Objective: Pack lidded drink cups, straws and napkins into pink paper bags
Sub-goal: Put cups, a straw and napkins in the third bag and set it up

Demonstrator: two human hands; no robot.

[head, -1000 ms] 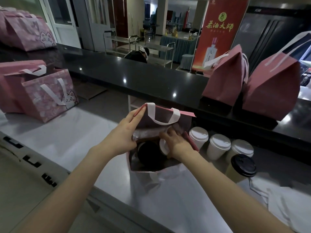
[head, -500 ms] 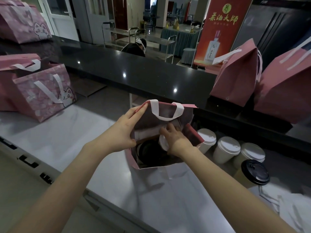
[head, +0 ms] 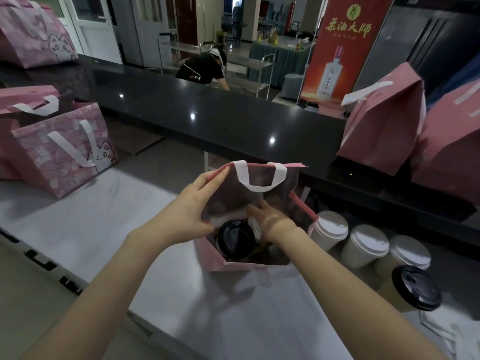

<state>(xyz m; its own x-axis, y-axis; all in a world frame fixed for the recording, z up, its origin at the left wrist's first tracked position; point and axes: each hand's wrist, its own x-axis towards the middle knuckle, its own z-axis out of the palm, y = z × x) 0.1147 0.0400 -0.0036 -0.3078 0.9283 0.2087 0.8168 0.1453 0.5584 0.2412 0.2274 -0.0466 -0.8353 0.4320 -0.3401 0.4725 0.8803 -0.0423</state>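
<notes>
We see only our two arms, and both are bare. The left forearm (head: 104, 294) and the right forearm (head: 337, 289) show uncovered skin from the lower edge of the view up to the wrists, slim and smooth. Our left grip (head: 187, 216) and right grip (head: 272, 219) are bare too, with slender fingers. The nails look short; the dim light hides whether they are painted.

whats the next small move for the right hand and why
Probably settle the white-lidded cup beside the black-lidded cup, then lift the right hand out: it is over that cup inside the bag, which the left hand holds open.
</notes>
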